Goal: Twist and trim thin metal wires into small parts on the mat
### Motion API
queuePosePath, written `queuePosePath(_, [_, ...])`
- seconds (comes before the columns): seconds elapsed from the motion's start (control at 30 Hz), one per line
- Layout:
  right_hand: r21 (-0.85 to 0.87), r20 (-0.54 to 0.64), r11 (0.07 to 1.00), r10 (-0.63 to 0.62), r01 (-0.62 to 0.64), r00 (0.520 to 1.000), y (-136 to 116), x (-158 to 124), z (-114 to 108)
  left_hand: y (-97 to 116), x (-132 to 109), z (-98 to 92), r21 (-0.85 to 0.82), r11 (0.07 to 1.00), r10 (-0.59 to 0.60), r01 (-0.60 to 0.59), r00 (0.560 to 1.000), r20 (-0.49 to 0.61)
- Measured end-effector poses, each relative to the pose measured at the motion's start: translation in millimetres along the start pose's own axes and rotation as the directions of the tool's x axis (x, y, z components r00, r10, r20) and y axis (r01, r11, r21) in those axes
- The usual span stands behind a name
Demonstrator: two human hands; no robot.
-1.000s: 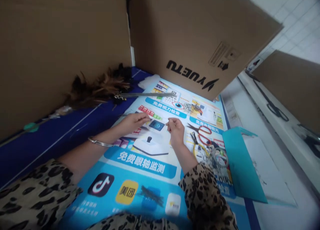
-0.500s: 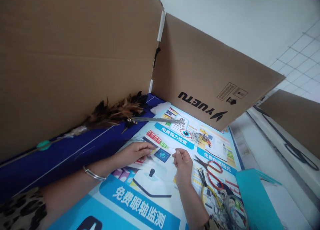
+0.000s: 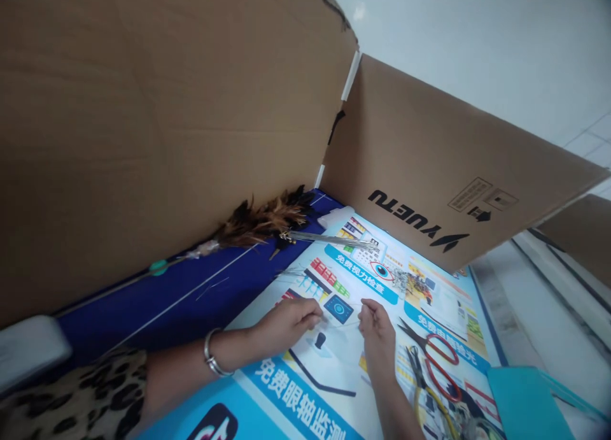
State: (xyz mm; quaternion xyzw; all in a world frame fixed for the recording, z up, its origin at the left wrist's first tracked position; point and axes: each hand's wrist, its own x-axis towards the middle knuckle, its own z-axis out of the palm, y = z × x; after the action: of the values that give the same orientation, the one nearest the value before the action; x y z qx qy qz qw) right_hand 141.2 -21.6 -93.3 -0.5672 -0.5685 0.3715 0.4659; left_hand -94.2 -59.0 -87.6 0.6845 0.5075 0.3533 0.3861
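Note:
My left hand (image 3: pixel 291 324) is closed in a pinch above the printed sheet (image 3: pixel 329 357). My right hand (image 3: pixel 377 332) faces it, its thumb and fingers also pinched. A faint thin wire (image 3: pixel 356 305) seems to run between the fingertips, but it is hard to make out. To the right of my right hand lie red-handled scissors (image 3: pixel 442 357), with blades apart. Beside them are yellow-handled pliers (image 3: pixel 416 370), partly cut off by the lower edge. Past my hands lies a bundle of long thin metal wires (image 3: pixel 334 239).
Cardboard panels (image 3: pixel 191 109) stand along the left and the back (image 3: pixel 429 153). Brown feathers (image 3: pixel 267 218) lie against the left panel. A small tangle of wire bits (image 3: pixel 405 279) rests on the sheet. A teal folder (image 3: pixel 520 395) is at right, a white object (image 3: pixel 33 351) at left.
The camera view has shifted, so the scene sits farther right and lower. Both hands stay pinched, facing each other over the sheet. A white object has come into view at the left edge.

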Motion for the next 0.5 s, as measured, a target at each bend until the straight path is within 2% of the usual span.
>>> queuePosePath(0.13, [-0.077, 0.063, 0.997, -0.006, 0.011, 0.998, 2, 1, -3, 3, 1, -7.9, 0.017, 0.999, -0.027, 0.028, 0.999, -0.02])
queuePosePath(0.3, [-0.18, 0.15, 0.981, -0.04, 0.067, 0.988, 0, 0, -6, -4, 2, -19.5, 0.053, 0.998, -0.032, 0.035, 0.997, -0.066])
queuePosePath(0.5, [-0.241, 0.097, 0.97, -0.001, 0.024, 0.995, 2, 2, -8, -9, 3, -24.8, 0.102, 0.995, 0.012, -0.005, 0.998, -0.065])
